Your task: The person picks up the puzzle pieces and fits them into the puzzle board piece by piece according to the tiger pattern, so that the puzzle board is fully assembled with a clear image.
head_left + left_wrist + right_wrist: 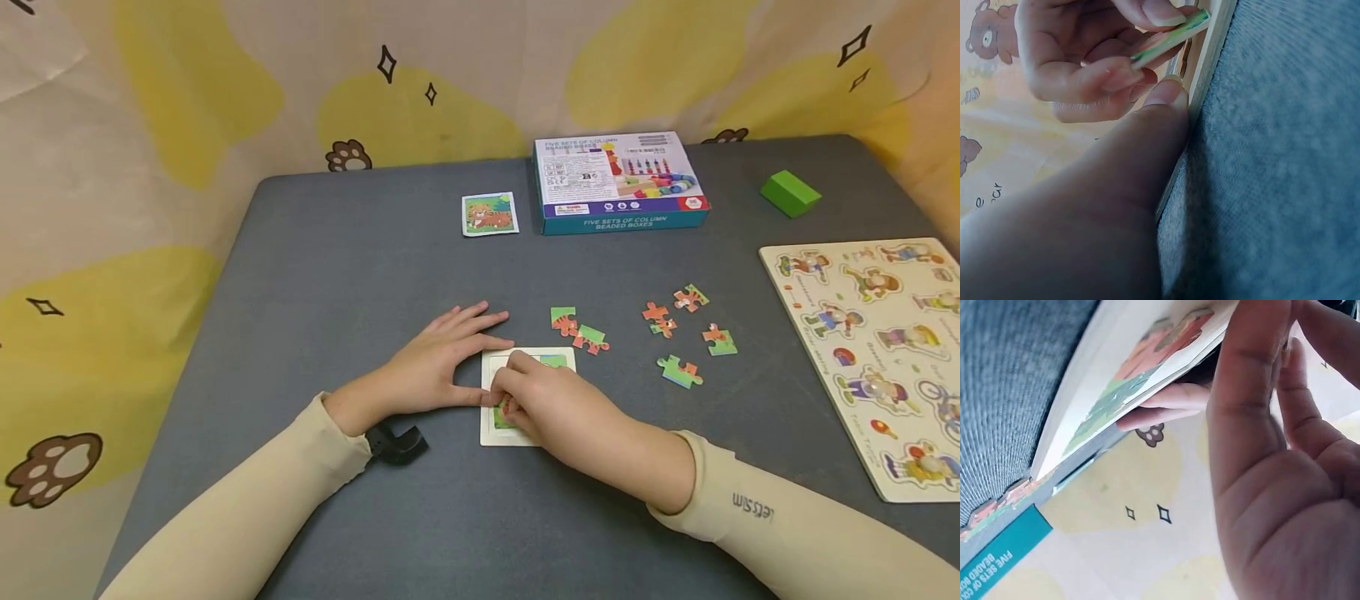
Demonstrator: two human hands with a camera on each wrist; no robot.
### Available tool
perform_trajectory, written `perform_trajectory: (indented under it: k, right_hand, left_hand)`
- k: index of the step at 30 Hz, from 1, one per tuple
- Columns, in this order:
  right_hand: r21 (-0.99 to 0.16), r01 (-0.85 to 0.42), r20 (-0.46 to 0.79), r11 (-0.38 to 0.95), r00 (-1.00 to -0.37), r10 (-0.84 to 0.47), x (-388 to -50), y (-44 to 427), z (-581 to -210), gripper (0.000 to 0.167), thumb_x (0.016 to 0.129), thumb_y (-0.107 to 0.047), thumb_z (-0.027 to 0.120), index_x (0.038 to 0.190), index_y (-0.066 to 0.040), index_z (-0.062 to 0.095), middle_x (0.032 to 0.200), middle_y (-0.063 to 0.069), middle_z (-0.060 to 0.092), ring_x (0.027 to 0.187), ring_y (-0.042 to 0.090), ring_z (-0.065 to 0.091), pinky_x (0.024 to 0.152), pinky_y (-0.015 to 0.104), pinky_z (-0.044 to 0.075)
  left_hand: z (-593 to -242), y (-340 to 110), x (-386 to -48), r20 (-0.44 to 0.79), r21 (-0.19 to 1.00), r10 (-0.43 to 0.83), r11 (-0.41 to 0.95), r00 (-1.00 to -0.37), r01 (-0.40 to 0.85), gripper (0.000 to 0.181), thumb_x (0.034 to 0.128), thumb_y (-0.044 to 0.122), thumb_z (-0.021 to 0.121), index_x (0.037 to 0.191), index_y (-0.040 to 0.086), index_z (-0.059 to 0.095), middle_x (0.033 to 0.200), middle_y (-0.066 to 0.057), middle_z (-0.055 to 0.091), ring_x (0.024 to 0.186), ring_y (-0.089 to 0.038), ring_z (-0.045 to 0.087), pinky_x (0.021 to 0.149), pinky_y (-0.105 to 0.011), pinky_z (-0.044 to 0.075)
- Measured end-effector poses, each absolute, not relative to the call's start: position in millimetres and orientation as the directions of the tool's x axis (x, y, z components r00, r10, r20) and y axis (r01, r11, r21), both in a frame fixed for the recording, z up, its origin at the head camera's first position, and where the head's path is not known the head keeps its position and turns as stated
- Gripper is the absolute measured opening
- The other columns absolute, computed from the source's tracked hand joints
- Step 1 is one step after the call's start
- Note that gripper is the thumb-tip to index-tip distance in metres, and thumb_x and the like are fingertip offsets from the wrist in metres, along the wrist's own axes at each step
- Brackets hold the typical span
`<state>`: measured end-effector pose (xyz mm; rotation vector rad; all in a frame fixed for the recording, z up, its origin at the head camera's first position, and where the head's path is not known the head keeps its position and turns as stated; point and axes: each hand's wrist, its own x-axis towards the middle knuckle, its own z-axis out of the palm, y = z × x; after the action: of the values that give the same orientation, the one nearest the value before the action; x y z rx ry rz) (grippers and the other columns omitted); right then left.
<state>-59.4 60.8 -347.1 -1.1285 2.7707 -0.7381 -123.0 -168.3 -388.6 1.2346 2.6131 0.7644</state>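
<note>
A small white-rimmed puzzle tray [489, 438] lies on the dark table in front of me. Pinched between thumb and fingers of my right hand [573, 402] is a puzzle piece [1172, 39], green along its edge and held tilted over the tray's left side. My left hand [431, 367] lies with fingers spread, its thumb touching the tray's left rim. Red and green pieces [1147, 359] sit inside the tray; in the head view the right hand hides much of them. Beyond the tray are two loose pieces [591, 339], seemingly touching, and several others [679, 372] lie farther right.
At the back stand a boxed bead set [626, 179] and a small tiger picture card [489, 215]. A green block [791, 193] lies at back right, above a large picture board [855, 333]. Patterned cloth [450, 75] hangs behind the table.
</note>
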Motion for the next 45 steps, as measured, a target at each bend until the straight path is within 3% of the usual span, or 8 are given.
perform_trajectory:
  k: [9,15,22,26,30,33,41,45]
  right_hand:
    - [-0.229,-0.691,0.079,0.686,-0.716,-0.694,-52.3,61.1,-344.7,0.012,0.088,-0.014,0.085,0.095,-0.019,0.077,0.089,-0.005,0.055,0.071,0.012,0.056,0.049,0.025,0.045]
    - [-0.051,-0.758,0.126,0.65,-0.651,-0.749,-41.9,59.1,-342.0,0.015,0.081,-0.017,0.09,0.089,-0.016,0.078,0.089,-0.002,0.063,0.073,0.017,0.057,0.058,0.029,0.054]
    - [0.161,-0.821,0.106,0.548,-0.537,-0.837,-28.0,58.1,-340.7,0.032,0.085,-0.041,0.087,0.097,-0.012,0.077,0.097,0.0,0.061,0.08,0.016,0.056,0.074,0.028,0.056]
    - [0.165,-0.821,0.078,0.547,-0.542,-0.837,-25.0,56.6,-340.0,0.041,0.083,-0.044,0.088,0.11,-0.015,0.077,0.103,-0.001,0.061,0.09,0.017,0.057,0.084,0.031,0.054]
    - [0.157,-0.838,0.013,0.523,-0.527,-0.85,-24.5,55.8,-339.3,0.053,0.086,-0.049,0.084,0.129,-0.019,0.073,0.122,-0.003,0.063,0.112,0.018,0.057,0.092,0.032,0.053]
    - [0.141,-0.845,0.0,0.516,-0.521,-0.853,-24.1,55.9,-338.9,0.055,0.09,-0.048,0.082,0.133,-0.016,0.071,0.133,-0.002,0.062,0.121,0.018,0.057,0.097,0.033,0.053]
    - [0.105,-0.823,0.063,0.559,-0.555,-0.829,-27.6,56.7,-341.3,0.038,0.089,-0.039,0.084,0.118,-0.017,0.076,0.108,-0.001,0.063,0.096,0.017,0.06,0.084,0.032,0.055]
    - [0.057,-0.827,0.083,0.56,-0.555,-0.828,-32.0,58.4,-337.4,0.031,0.089,-0.036,0.084,0.115,-0.019,0.079,0.112,-0.001,0.066,0.1,0.018,0.061,0.087,0.034,0.054]
  left_hand:
    - [-386.6,-168.0,-123.4,0.072,0.514,0.759,0.528,-0.647,0.676,0.068,0.0934,0.049,0.078,0.152,0.021,0.057,0.17,0.0,0.032,0.16,-0.024,0.014,0.129,-0.05,0.007]
    - [-386.5,-167.5,-123.6,0.056,0.517,0.756,0.537,-0.652,0.667,0.06,0.0981,0.042,0.074,0.152,0.021,0.057,0.17,0.0,0.032,0.16,-0.023,0.013,0.129,-0.049,0.006]
    - [-387.6,-167.5,-124.4,0.06,0.524,0.751,0.537,-0.658,0.661,0.053,0.1009,0.035,0.072,0.15,0.021,0.059,0.169,0.001,0.033,0.16,-0.022,0.013,0.129,-0.049,0.006]
    - [-386.8,-168.3,-124.3,0.066,0.527,0.749,0.535,-0.66,0.66,0.053,0.1001,0.036,0.073,0.15,0.021,0.06,0.169,0.001,0.034,0.16,-0.022,0.014,0.129,-0.048,0.006]
    - [-386.7,-169.2,-123.9,0.064,0.523,0.748,0.539,-0.661,0.66,0.054,0.1001,0.036,0.073,0.15,0.02,0.06,0.169,0.0,0.034,0.16,-0.022,0.014,0.129,-0.048,0.006]
    - [-387.2,-169.5,-123.5,0.066,0.524,0.745,0.54,-0.664,0.659,0.053,0.1,0.036,0.073,0.149,0.02,0.06,0.169,0.0,0.034,0.16,-0.022,0.014,0.129,-0.048,0.006]
    - [-388.5,-168.9,-123.5,0.106,0.56,0.731,0.516,-0.674,0.648,0.047,0.099,0.032,0.076,0.143,0.019,0.065,0.165,0.001,0.04,0.159,-0.022,0.02,0.129,-0.048,0.009]
    - [-388.7,-169.1,-124.2,0.125,0.571,0.725,0.505,-0.677,0.647,0.045,0.0978,0.03,0.077,0.14,0.018,0.068,0.164,0.001,0.043,0.158,-0.023,0.022,0.129,-0.049,0.01]
